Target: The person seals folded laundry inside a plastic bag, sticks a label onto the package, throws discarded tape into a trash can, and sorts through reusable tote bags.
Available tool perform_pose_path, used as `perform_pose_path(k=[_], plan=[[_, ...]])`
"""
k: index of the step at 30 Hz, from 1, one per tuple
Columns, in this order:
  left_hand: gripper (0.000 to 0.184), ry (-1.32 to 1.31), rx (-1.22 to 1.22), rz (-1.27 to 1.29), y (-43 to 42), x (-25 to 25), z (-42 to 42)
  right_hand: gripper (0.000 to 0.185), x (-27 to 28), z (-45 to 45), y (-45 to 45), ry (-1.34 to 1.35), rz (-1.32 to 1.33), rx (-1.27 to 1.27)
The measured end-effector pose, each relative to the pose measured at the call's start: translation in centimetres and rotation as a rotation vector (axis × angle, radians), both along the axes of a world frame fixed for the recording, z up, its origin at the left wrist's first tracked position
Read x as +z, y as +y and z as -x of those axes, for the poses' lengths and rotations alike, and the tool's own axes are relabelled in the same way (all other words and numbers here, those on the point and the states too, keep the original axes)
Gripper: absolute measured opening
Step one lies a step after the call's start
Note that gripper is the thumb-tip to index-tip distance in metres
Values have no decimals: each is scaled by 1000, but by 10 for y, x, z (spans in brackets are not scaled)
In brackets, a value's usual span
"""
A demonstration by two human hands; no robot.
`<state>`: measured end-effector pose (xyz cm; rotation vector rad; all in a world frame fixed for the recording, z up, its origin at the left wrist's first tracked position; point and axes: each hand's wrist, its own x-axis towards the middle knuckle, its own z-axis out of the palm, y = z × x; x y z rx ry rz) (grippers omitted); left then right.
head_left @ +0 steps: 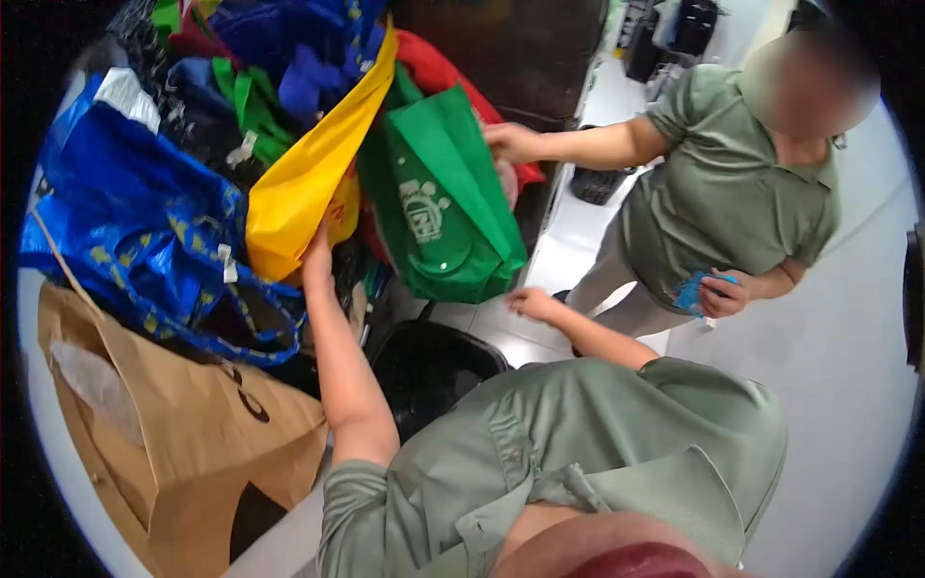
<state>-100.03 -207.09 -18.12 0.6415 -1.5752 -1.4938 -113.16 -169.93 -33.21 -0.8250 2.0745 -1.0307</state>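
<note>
At the lower edge of a yellow fabric bag [306, 188], my left hand [317, 258] has its fingers closed on the material, partly hidden by the folds. My right hand [533, 304] is empty just below the green reusable bag [434, 202], its fingers loosely bent and apart. That green bag hangs with a white printed logo facing me. A co-worker's hand [513, 144] is at its upper right edge. In the co-worker's other hand [725, 293] is a crumpled light-blue item [690, 292].
A large blue bag [145, 207] with patterned straps lies left, above a brown paper bag [212, 424]. A black bin [424, 371] stands below the green bag. Behind is a red bag [434, 60]. The co-worker [732, 193] stands at right.
</note>
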Motion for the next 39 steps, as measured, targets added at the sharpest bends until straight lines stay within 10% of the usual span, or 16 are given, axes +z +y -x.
perform_pose_path(k=[4,8,12,22,29,39], plan=[[59,-58,63,-3,7,9,-4,29,32,33,-23,92,59,-656],[60,-99,90,-40,11,14,-3,57,66,36,-58,9,743,-946],[61,-186,58,-60,2,6,7,61,55,51,-89,-44,854,-1056],[64,-178,156,-64,-16,-26,36,28,29,35,-36,131,288,-838],[42,314,139,-522,3,12,44,22,-17,43,-18,-72,405,-679],[35,444,94,-470,-22,43,1,22,-46,50,-23,-130,329,-602]])
